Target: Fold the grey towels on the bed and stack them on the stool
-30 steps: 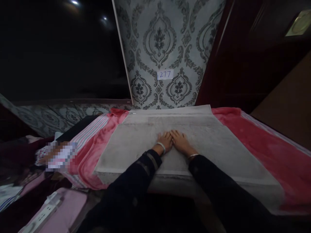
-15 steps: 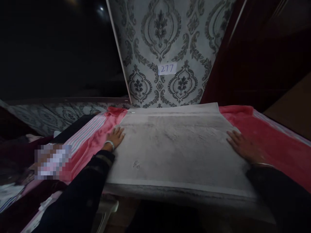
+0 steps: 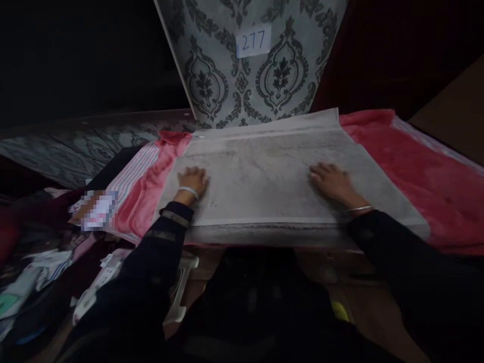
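A grey cloth (image 3: 257, 176) is spread flat in front of me, with a pale band along its far and near edges. My left hand (image 3: 193, 180) lies palm down on its left part, fingers stretched out and a bracelet at the wrist. On the right part rests my right hand (image 3: 333, 182), also palm down and somewhat blurred, with a thin bangle. Neither hand grips anything. Under the cloth a red plush blanket (image 3: 408, 176) shows on the right, and it comes out again on the left beside a striped edge.
A dark screen (image 3: 83, 60) stands at the back left. Behind the cloth is patterned wallpaper (image 3: 242, 96) with a paper label (image 3: 253, 40) reading 277. Clothes (image 3: 49, 267) are heaped at the left, near a white stool leg (image 3: 181, 292). Something yellow (image 3: 340, 311) lies low on the right.
My right hand has moved left and inward over the cloth; my left hand has come slightly right, inward from the left edge. The view has tilted down, showing more of my body.
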Tool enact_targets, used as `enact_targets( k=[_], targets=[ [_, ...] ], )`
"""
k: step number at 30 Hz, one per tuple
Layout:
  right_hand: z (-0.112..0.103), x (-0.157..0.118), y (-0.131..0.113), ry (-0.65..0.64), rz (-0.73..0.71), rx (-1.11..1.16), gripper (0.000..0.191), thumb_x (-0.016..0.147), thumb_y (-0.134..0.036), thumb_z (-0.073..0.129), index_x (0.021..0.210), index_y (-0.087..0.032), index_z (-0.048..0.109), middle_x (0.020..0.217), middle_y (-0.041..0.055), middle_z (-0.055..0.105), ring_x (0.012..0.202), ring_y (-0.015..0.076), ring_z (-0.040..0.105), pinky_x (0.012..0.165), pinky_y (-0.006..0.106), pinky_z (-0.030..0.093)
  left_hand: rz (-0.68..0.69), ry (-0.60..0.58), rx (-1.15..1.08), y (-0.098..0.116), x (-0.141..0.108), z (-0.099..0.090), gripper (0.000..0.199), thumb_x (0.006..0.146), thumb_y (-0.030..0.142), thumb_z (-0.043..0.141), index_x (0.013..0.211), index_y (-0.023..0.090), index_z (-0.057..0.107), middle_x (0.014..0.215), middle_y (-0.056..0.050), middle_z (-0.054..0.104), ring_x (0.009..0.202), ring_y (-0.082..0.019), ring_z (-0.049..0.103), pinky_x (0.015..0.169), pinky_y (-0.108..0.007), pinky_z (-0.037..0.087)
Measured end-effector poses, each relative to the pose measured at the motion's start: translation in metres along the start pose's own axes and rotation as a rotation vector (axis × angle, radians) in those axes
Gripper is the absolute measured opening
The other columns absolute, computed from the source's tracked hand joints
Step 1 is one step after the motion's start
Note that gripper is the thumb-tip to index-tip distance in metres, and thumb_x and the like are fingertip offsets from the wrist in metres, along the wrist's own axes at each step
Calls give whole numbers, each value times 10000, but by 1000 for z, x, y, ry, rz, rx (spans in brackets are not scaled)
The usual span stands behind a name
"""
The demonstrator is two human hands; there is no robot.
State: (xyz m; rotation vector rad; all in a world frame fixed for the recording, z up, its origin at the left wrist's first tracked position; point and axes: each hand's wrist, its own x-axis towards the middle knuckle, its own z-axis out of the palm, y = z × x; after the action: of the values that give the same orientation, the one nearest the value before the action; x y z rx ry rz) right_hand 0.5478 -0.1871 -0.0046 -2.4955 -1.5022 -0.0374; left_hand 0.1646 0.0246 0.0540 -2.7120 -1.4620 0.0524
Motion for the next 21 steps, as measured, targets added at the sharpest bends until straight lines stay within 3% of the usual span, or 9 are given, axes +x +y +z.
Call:
enact_targets(
  k=[3, 6, 10, 15, 21],
  targets=[
    [16, -42, -61, -33, -163, -2, 538, 1009, -452, 341, 1502, -260, 437, 1604, 74, 345, 1454, 356, 295, 1112, 617, 295, 246, -12, -63, 68, -31, 24, 577, 992, 439, 383, 1546, 285, 328, 1652, -56, 256, 1517, -318, 188, 1181, -589, 223],
    [28, -83, -88, 36, -173, -22, 542, 1023, -414, 277, 1516, -243, 422, 1593, 57, 367, 1470, 332, 277, 1149, 588, 255, 267, 89, -120, 112, -71, 48, 562, 1006, 445, 300, 1543, 284, 348, 1643, -44, 279, 1518, -298, 198, 1201, -575, 185],
    [31, -118, -82, 102, -146, -12, 529, 1028, -376, 253, 1502, -240, 446, 1569, 48, 407, 1466, 308, 298, 1155, 552, 260, 228, 145, -157, 115, -102, 59, 557, 1011, 428, 266, 1527, 260, 389, 1618, -66, 333, 1501, -303, 252, 1201, -574, 194],
    [29, -134, -62, 101, -229, 33, 502, 1008, -381, 361, 1482, -262, 476, 1552, 35, 433, 1465, 276, 313, 1156, 503, 286, 298, 100, -189, 109, -110, 48, 557, 975, 471, 422, 1484, 247, 457, 1585, -93, 393, 1485, -320, 295, 1199, -562, 232],
    [27, -137, -48, 152, -295, 156, 456, 996, -350, 397, 1393, -215, 579, 1464, 68, 543, 1410, 247, 416, 1127, 467, 360, 485, 132, -285, 146, -102, 40, 394, 983, 300, 466, 1357, 262, 584, 1480, -69, 534, 1419, -246, 413, 1161, -430, 354]
  ],
)
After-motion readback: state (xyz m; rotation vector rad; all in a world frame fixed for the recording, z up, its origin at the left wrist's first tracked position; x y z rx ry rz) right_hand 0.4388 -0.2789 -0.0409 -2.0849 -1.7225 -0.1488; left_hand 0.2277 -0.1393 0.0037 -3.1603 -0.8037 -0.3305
